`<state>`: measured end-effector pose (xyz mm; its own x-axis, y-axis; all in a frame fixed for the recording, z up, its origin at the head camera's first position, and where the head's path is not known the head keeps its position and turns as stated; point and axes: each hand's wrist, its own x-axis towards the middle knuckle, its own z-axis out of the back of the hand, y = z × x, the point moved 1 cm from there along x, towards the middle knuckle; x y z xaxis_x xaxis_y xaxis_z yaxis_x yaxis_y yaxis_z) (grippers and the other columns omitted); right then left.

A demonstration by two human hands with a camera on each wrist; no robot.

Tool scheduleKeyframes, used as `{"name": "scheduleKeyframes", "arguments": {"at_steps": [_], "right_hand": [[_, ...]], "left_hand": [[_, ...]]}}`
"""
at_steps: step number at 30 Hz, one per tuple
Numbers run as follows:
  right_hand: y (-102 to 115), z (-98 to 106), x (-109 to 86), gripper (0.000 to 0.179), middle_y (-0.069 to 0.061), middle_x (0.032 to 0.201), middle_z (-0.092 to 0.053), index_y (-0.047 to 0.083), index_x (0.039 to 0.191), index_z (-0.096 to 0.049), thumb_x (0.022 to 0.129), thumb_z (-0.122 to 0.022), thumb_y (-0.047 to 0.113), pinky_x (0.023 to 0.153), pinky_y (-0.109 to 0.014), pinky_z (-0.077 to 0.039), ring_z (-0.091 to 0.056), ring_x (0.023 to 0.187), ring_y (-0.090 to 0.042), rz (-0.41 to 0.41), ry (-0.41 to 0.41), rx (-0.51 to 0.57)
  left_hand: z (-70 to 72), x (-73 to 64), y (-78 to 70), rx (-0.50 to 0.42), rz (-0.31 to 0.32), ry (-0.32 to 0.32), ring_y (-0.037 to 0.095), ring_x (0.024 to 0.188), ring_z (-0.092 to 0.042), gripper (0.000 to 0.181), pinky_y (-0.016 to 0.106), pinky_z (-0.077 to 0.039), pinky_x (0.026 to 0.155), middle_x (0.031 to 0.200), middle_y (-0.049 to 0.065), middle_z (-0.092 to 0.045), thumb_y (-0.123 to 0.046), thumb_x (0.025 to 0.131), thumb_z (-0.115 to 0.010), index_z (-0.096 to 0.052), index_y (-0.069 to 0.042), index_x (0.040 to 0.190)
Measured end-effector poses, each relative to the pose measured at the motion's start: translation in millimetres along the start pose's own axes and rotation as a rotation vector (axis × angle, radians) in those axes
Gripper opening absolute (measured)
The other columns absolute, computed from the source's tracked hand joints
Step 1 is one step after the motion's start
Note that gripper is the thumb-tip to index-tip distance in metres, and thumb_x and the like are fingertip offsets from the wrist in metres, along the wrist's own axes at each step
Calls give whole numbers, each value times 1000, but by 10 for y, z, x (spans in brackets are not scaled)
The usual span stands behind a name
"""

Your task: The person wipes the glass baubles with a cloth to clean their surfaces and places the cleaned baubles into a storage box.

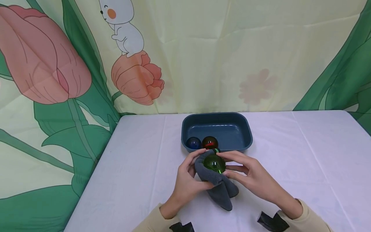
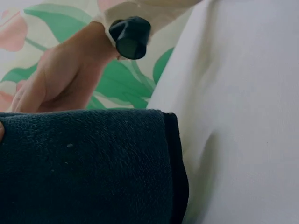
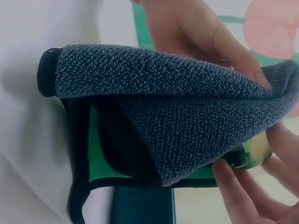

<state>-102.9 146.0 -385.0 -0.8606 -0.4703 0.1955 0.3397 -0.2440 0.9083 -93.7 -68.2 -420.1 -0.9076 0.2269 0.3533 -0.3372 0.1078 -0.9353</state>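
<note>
A clear green ball [image 1: 214,163], shiny like glass, lies in a folded grey-blue cloth [image 1: 215,180] over the table. The left hand [image 1: 188,182] grips the cloth from the left, its thumb pressed on the near side. On the right, the right hand [image 1: 250,174] pinches the ball between thumb and fingers. In the right wrist view, the fluffy cloth [image 3: 163,74] has dark edging and a green face, and covers much of the ball [image 3: 254,151]. The cloth [image 2: 84,163] hides most of the left hand in the left wrist view.
Just beyond the hands stands a dark blue rectangular tub [image 1: 229,129]. A dark blue ball [image 1: 193,143] and a dark red ball [image 1: 210,142] sit in its near left part. A white cloth covers the table [image 1: 290,154]; a printed curtain [image 1: 197,64] hangs behind.
</note>
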Motion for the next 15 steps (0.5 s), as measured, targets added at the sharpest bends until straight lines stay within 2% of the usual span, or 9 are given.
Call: {"name": "scheduleKeyframes", "arguments": {"at_steps": [4,9,12,15], "right_hand": [[-7,-6,-17,48,-9,134,-58,13,135,-60,89,-73,11,90,-35,-57,-58,117,-2,43,-13,-11],[-15,-19,-27,49,-5,133,-58,17,135,-60,88,-73,9,91,-32,-57,-59,117,-3,69,-27,-15],[-12,-14,-33,50,-5,133,-58,17,135,-60,88,-73,9,90,-31,-57,-59,117,-4,83,-35,-34],[-13,-1,-38,51,-5,132,-58,16,135,-60,87,-74,8,91,-33,-57,-59,118,-5,96,-26,-26]], "left_hand": [[3,10,-22,-20,59,-2,20,125,-56,82,28,-45,108,139,17,-53,11,66,-82,-49,-3,139],[4,4,-42,-3,120,-26,20,125,-55,81,25,-44,109,136,15,-53,10,63,-84,-50,-3,136],[3,3,-57,34,129,-44,19,123,-57,79,25,-44,109,134,12,-56,7,63,-86,-53,-5,134],[2,3,-68,56,111,-54,21,120,-59,77,26,-45,108,131,12,-58,6,63,-87,-56,-6,132]]}}
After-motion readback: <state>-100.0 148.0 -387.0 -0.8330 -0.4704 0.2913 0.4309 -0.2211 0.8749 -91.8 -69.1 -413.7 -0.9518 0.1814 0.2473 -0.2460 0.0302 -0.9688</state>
